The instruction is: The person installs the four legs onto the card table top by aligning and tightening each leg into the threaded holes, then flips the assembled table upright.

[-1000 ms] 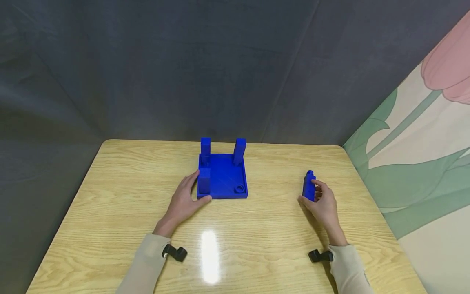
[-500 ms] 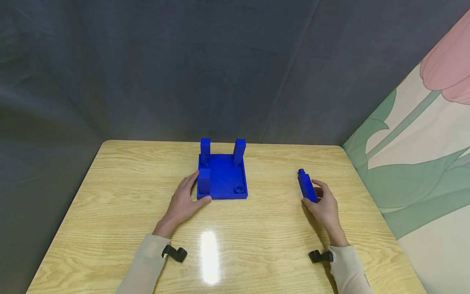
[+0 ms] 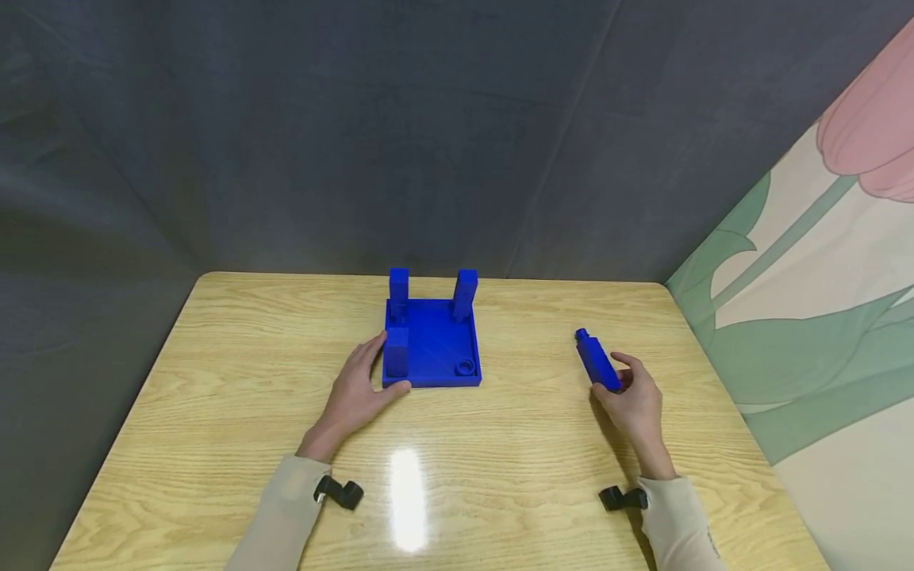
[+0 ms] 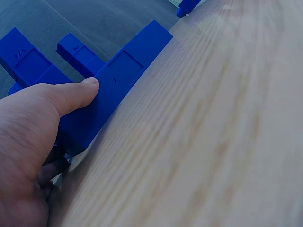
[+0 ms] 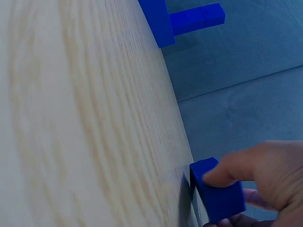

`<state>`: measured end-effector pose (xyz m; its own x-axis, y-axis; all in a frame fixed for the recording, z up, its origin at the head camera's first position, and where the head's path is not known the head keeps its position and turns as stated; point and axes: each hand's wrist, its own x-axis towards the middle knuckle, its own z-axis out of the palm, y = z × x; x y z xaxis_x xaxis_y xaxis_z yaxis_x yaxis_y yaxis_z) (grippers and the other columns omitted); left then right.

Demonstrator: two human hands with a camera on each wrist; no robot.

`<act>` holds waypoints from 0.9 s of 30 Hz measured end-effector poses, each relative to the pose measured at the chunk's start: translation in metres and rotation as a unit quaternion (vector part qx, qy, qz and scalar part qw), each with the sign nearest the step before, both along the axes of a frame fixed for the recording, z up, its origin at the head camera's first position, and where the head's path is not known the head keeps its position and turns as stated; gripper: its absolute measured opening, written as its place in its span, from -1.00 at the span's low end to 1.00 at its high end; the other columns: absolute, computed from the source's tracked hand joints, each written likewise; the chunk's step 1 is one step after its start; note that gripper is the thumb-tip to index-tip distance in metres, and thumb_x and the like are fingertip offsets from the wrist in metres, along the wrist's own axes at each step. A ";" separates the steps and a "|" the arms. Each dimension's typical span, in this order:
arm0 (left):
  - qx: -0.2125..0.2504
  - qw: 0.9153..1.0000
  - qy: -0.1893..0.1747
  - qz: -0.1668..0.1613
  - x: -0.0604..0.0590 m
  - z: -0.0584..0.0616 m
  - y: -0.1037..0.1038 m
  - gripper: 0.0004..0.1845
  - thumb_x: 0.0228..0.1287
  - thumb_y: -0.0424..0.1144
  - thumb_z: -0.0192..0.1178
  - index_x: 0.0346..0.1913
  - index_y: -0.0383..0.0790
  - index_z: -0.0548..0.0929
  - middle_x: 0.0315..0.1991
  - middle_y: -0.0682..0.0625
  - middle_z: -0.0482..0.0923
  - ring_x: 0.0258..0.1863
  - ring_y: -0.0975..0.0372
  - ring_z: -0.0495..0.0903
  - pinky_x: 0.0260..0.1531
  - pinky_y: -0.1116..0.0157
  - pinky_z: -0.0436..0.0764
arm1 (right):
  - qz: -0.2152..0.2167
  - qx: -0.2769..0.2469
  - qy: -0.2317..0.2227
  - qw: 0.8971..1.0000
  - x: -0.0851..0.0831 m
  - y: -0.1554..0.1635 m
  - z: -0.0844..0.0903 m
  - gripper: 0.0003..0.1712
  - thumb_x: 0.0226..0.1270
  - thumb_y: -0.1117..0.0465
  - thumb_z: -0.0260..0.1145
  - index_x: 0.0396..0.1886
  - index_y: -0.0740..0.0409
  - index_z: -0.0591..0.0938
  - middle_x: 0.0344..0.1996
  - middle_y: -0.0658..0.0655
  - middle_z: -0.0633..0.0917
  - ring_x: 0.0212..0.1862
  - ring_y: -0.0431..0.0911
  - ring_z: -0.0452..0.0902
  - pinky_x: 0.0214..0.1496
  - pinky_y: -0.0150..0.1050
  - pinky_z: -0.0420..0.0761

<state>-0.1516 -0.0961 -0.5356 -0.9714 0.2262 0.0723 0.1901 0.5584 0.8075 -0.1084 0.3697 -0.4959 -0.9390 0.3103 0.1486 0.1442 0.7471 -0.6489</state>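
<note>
Right hand (image 3: 631, 402) has the blue post (image 3: 598, 362) pinched, angled further left than a sec ago, left hand (image 3: 355, 390) still gripping the blue tray (image 3: 437, 345).

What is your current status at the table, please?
Left hand holding blue tray at near left corner. Right hand pinching blue post, narrow end pointing away. No obstacle visible between post and tray.

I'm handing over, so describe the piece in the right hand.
On the table, look right of the blue tray. There the right hand holds a blue block with a narrower end. Unlike the three upright blocks, it's outside the tray.
</note>
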 end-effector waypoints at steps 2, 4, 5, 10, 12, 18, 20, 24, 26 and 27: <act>0.000 1.000 0.000 0.000 0.000 0.000 0.000 0.12 0.43 0.14 0.51 0.82 -0.18 0.12 0.77 -0.28 0.13 0.76 -0.26 0.03 0.64 -0.38 0.14 | -0.016 -0.011 0.015 1.000 0.000 -0.001 0.000 -0.27 0.32 0.42 0.57 0.48 0.32 0.58 -0.01 0.46 0.73 -0.05 0.29 0.72 -0.20 -0.49 0.50; 0.000 1.000 -0.001 0.001 0.000 0.000 0.000 0.12 0.44 0.14 0.50 0.82 -0.18 0.11 0.77 -0.28 0.13 0.76 -0.27 0.02 0.64 -0.39 0.13 | -0.031 -0.024 0.031 0.999 -0.001 -0.002 0.000 -0.31 0.32 0.44 0.56 0.46 0.32 0.61 0.01 0.46 0.73 -0.03 0.29 0.71 -0.23 -0.62 0.42; 0.000 1.000 -0.002 0.001 0.000 0.000 0.000 0.11 0.44 0.14 0.50 0.82 -0.18 0.11 0.77 -0.28 0.12 0.76 -0.27 0.02 0.64 -0.40 0.12 | -0.037 -0.031 0.038 0.998 0.000 -0.003 0.000 -0.32 0.32 0.44 0.55 0.44 0.31 0.62 0.02 0.47 0.73 -0.03 0.29 0.71 -0.24 -0.67 0.39; -0.002 1.000 -0.003 0.001 0.001 0.001 0.000 0.12 0.44 0.13 0.51 0.82 -0.19 0.11 0.77 -0.29 0.13 0.76 -0.28 0.01 0.64 -0.40 0.12 | -0.061 -0.059 0.084 0.993 -0.001 -0.006 0.002 -0.38 0.28 0.48 0.54 0.36 0.32 0.68 0.03 0.46 0.75 -0.03 0.17 0.69 -0.19 -0.76 0.39; -0.001 1.000 -0.004 0.000 0.000 0.001 0.000 0.12 0.43 0.13 0.51 0.82 -0.18 0.11 0.76 -0.28 0.14 0.76 -0.27 0.02 0.65 -0.39 0.12 | -0.066 -0.065 0.106 0.990 -0.002 -0.007 0.001 -0.40 0.26 0.49 0.56 0.32 0.32 0.71 0.02 0.43 0.76 -0.05 0.00 0.65 -0.14 -0.74 0.42; 0.001 1.000 -0.005 0.001 0.000 0.000 0.000 0.13 0.41 0.11 0.53 0.82 -0.17 0.12 0.76 -0.27 0.15 0.76 -0.24 0.04 0.65 -0.37 0.14 | -0.063 -0.094 0.163 0.980 -0.003 -0.008 0.002 -0.50 0.22 0.54 0.58 0.19 0.40 0.76 0.00 0.35 0.78 -0.12 -0.44 0.55 -0.09 -0.69 0.57; -0.001 1.000 -0.002 0.000 0.000 0.000 0.000 0.12 0.42 0.11 0.53 0.81 -0.19 0.12 0.76 -0.28 0.15 0.76 -0.26 0.04 0.64 -0.38 0.15 | -0.056 -0.105 0.173 0.978 -0.003 -0.009 0.003 -0.53 0.21 0.54 0.60 0.15 0.41 0.77 -0.01 0.33 0.79 -0.15 -0.48 0.58 -0.13 -0.68 0.60; -0.004 1.000 0.002 0.001 0.000 -0.001 0.000 0.12 0.42 0.11 0.52 0.81 -0.19 0.12 0.76 -0.29 0.15 0.75 -0.27 0.05 0.63 -0.40 0.16 | -0.038 -0.132 0.191 0.972 -0.003 -0.011 0.005 -0.54 0.20 0.55 0.62 0.13 0.40 0.81 -0.08 0.16 0.79 -0.19 -0.48 0.65 -0.15 -0.64 0.67; -0.005 1.000 0.004 0.002 0.000 -0.001 0.000 0.12 0.42 0.12 0.51 0.81 -0.19 0.12 0.76 -0.30 0.15 0.75 -0.29 0.05 0.62 -0.41 0.16 | -0.026 -0.142 0.210 0.967 -0.003 -0.014 0.007 -0.53 0.19 0.58 0.61 0.12 0.40 0.82 -0.11 0.03 0.76 -0.20 -0.48 0.66 -0.12 -0.62 0.68; -0.003 1.000 0.004 0.003 0.000 -0.001 0.000 0.12 0.42 0.12 0.52 0.81 -0.18 0.12 0.76 -0.29 0.15 0.75 -0.29 0.04 0.62 -0.42 0.16 | -0.019 -0.144 0.220 0.965 -0.003 -0.017 0.010 -0.53 0.18 0.61 0.60 0.12 0.43 0.81 -0.11 -0.01 0.74 -0.19 -0.46 0.67 -0.09 -0.61 0.68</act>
<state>-0.1515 -0.0961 -0.5367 -0.9721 0.2211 0.0788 0.1935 0.5649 0.8021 -0.1113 0.3527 -0.4862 -0.7919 0.4308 0.4329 -0.1687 0.5269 -0.8330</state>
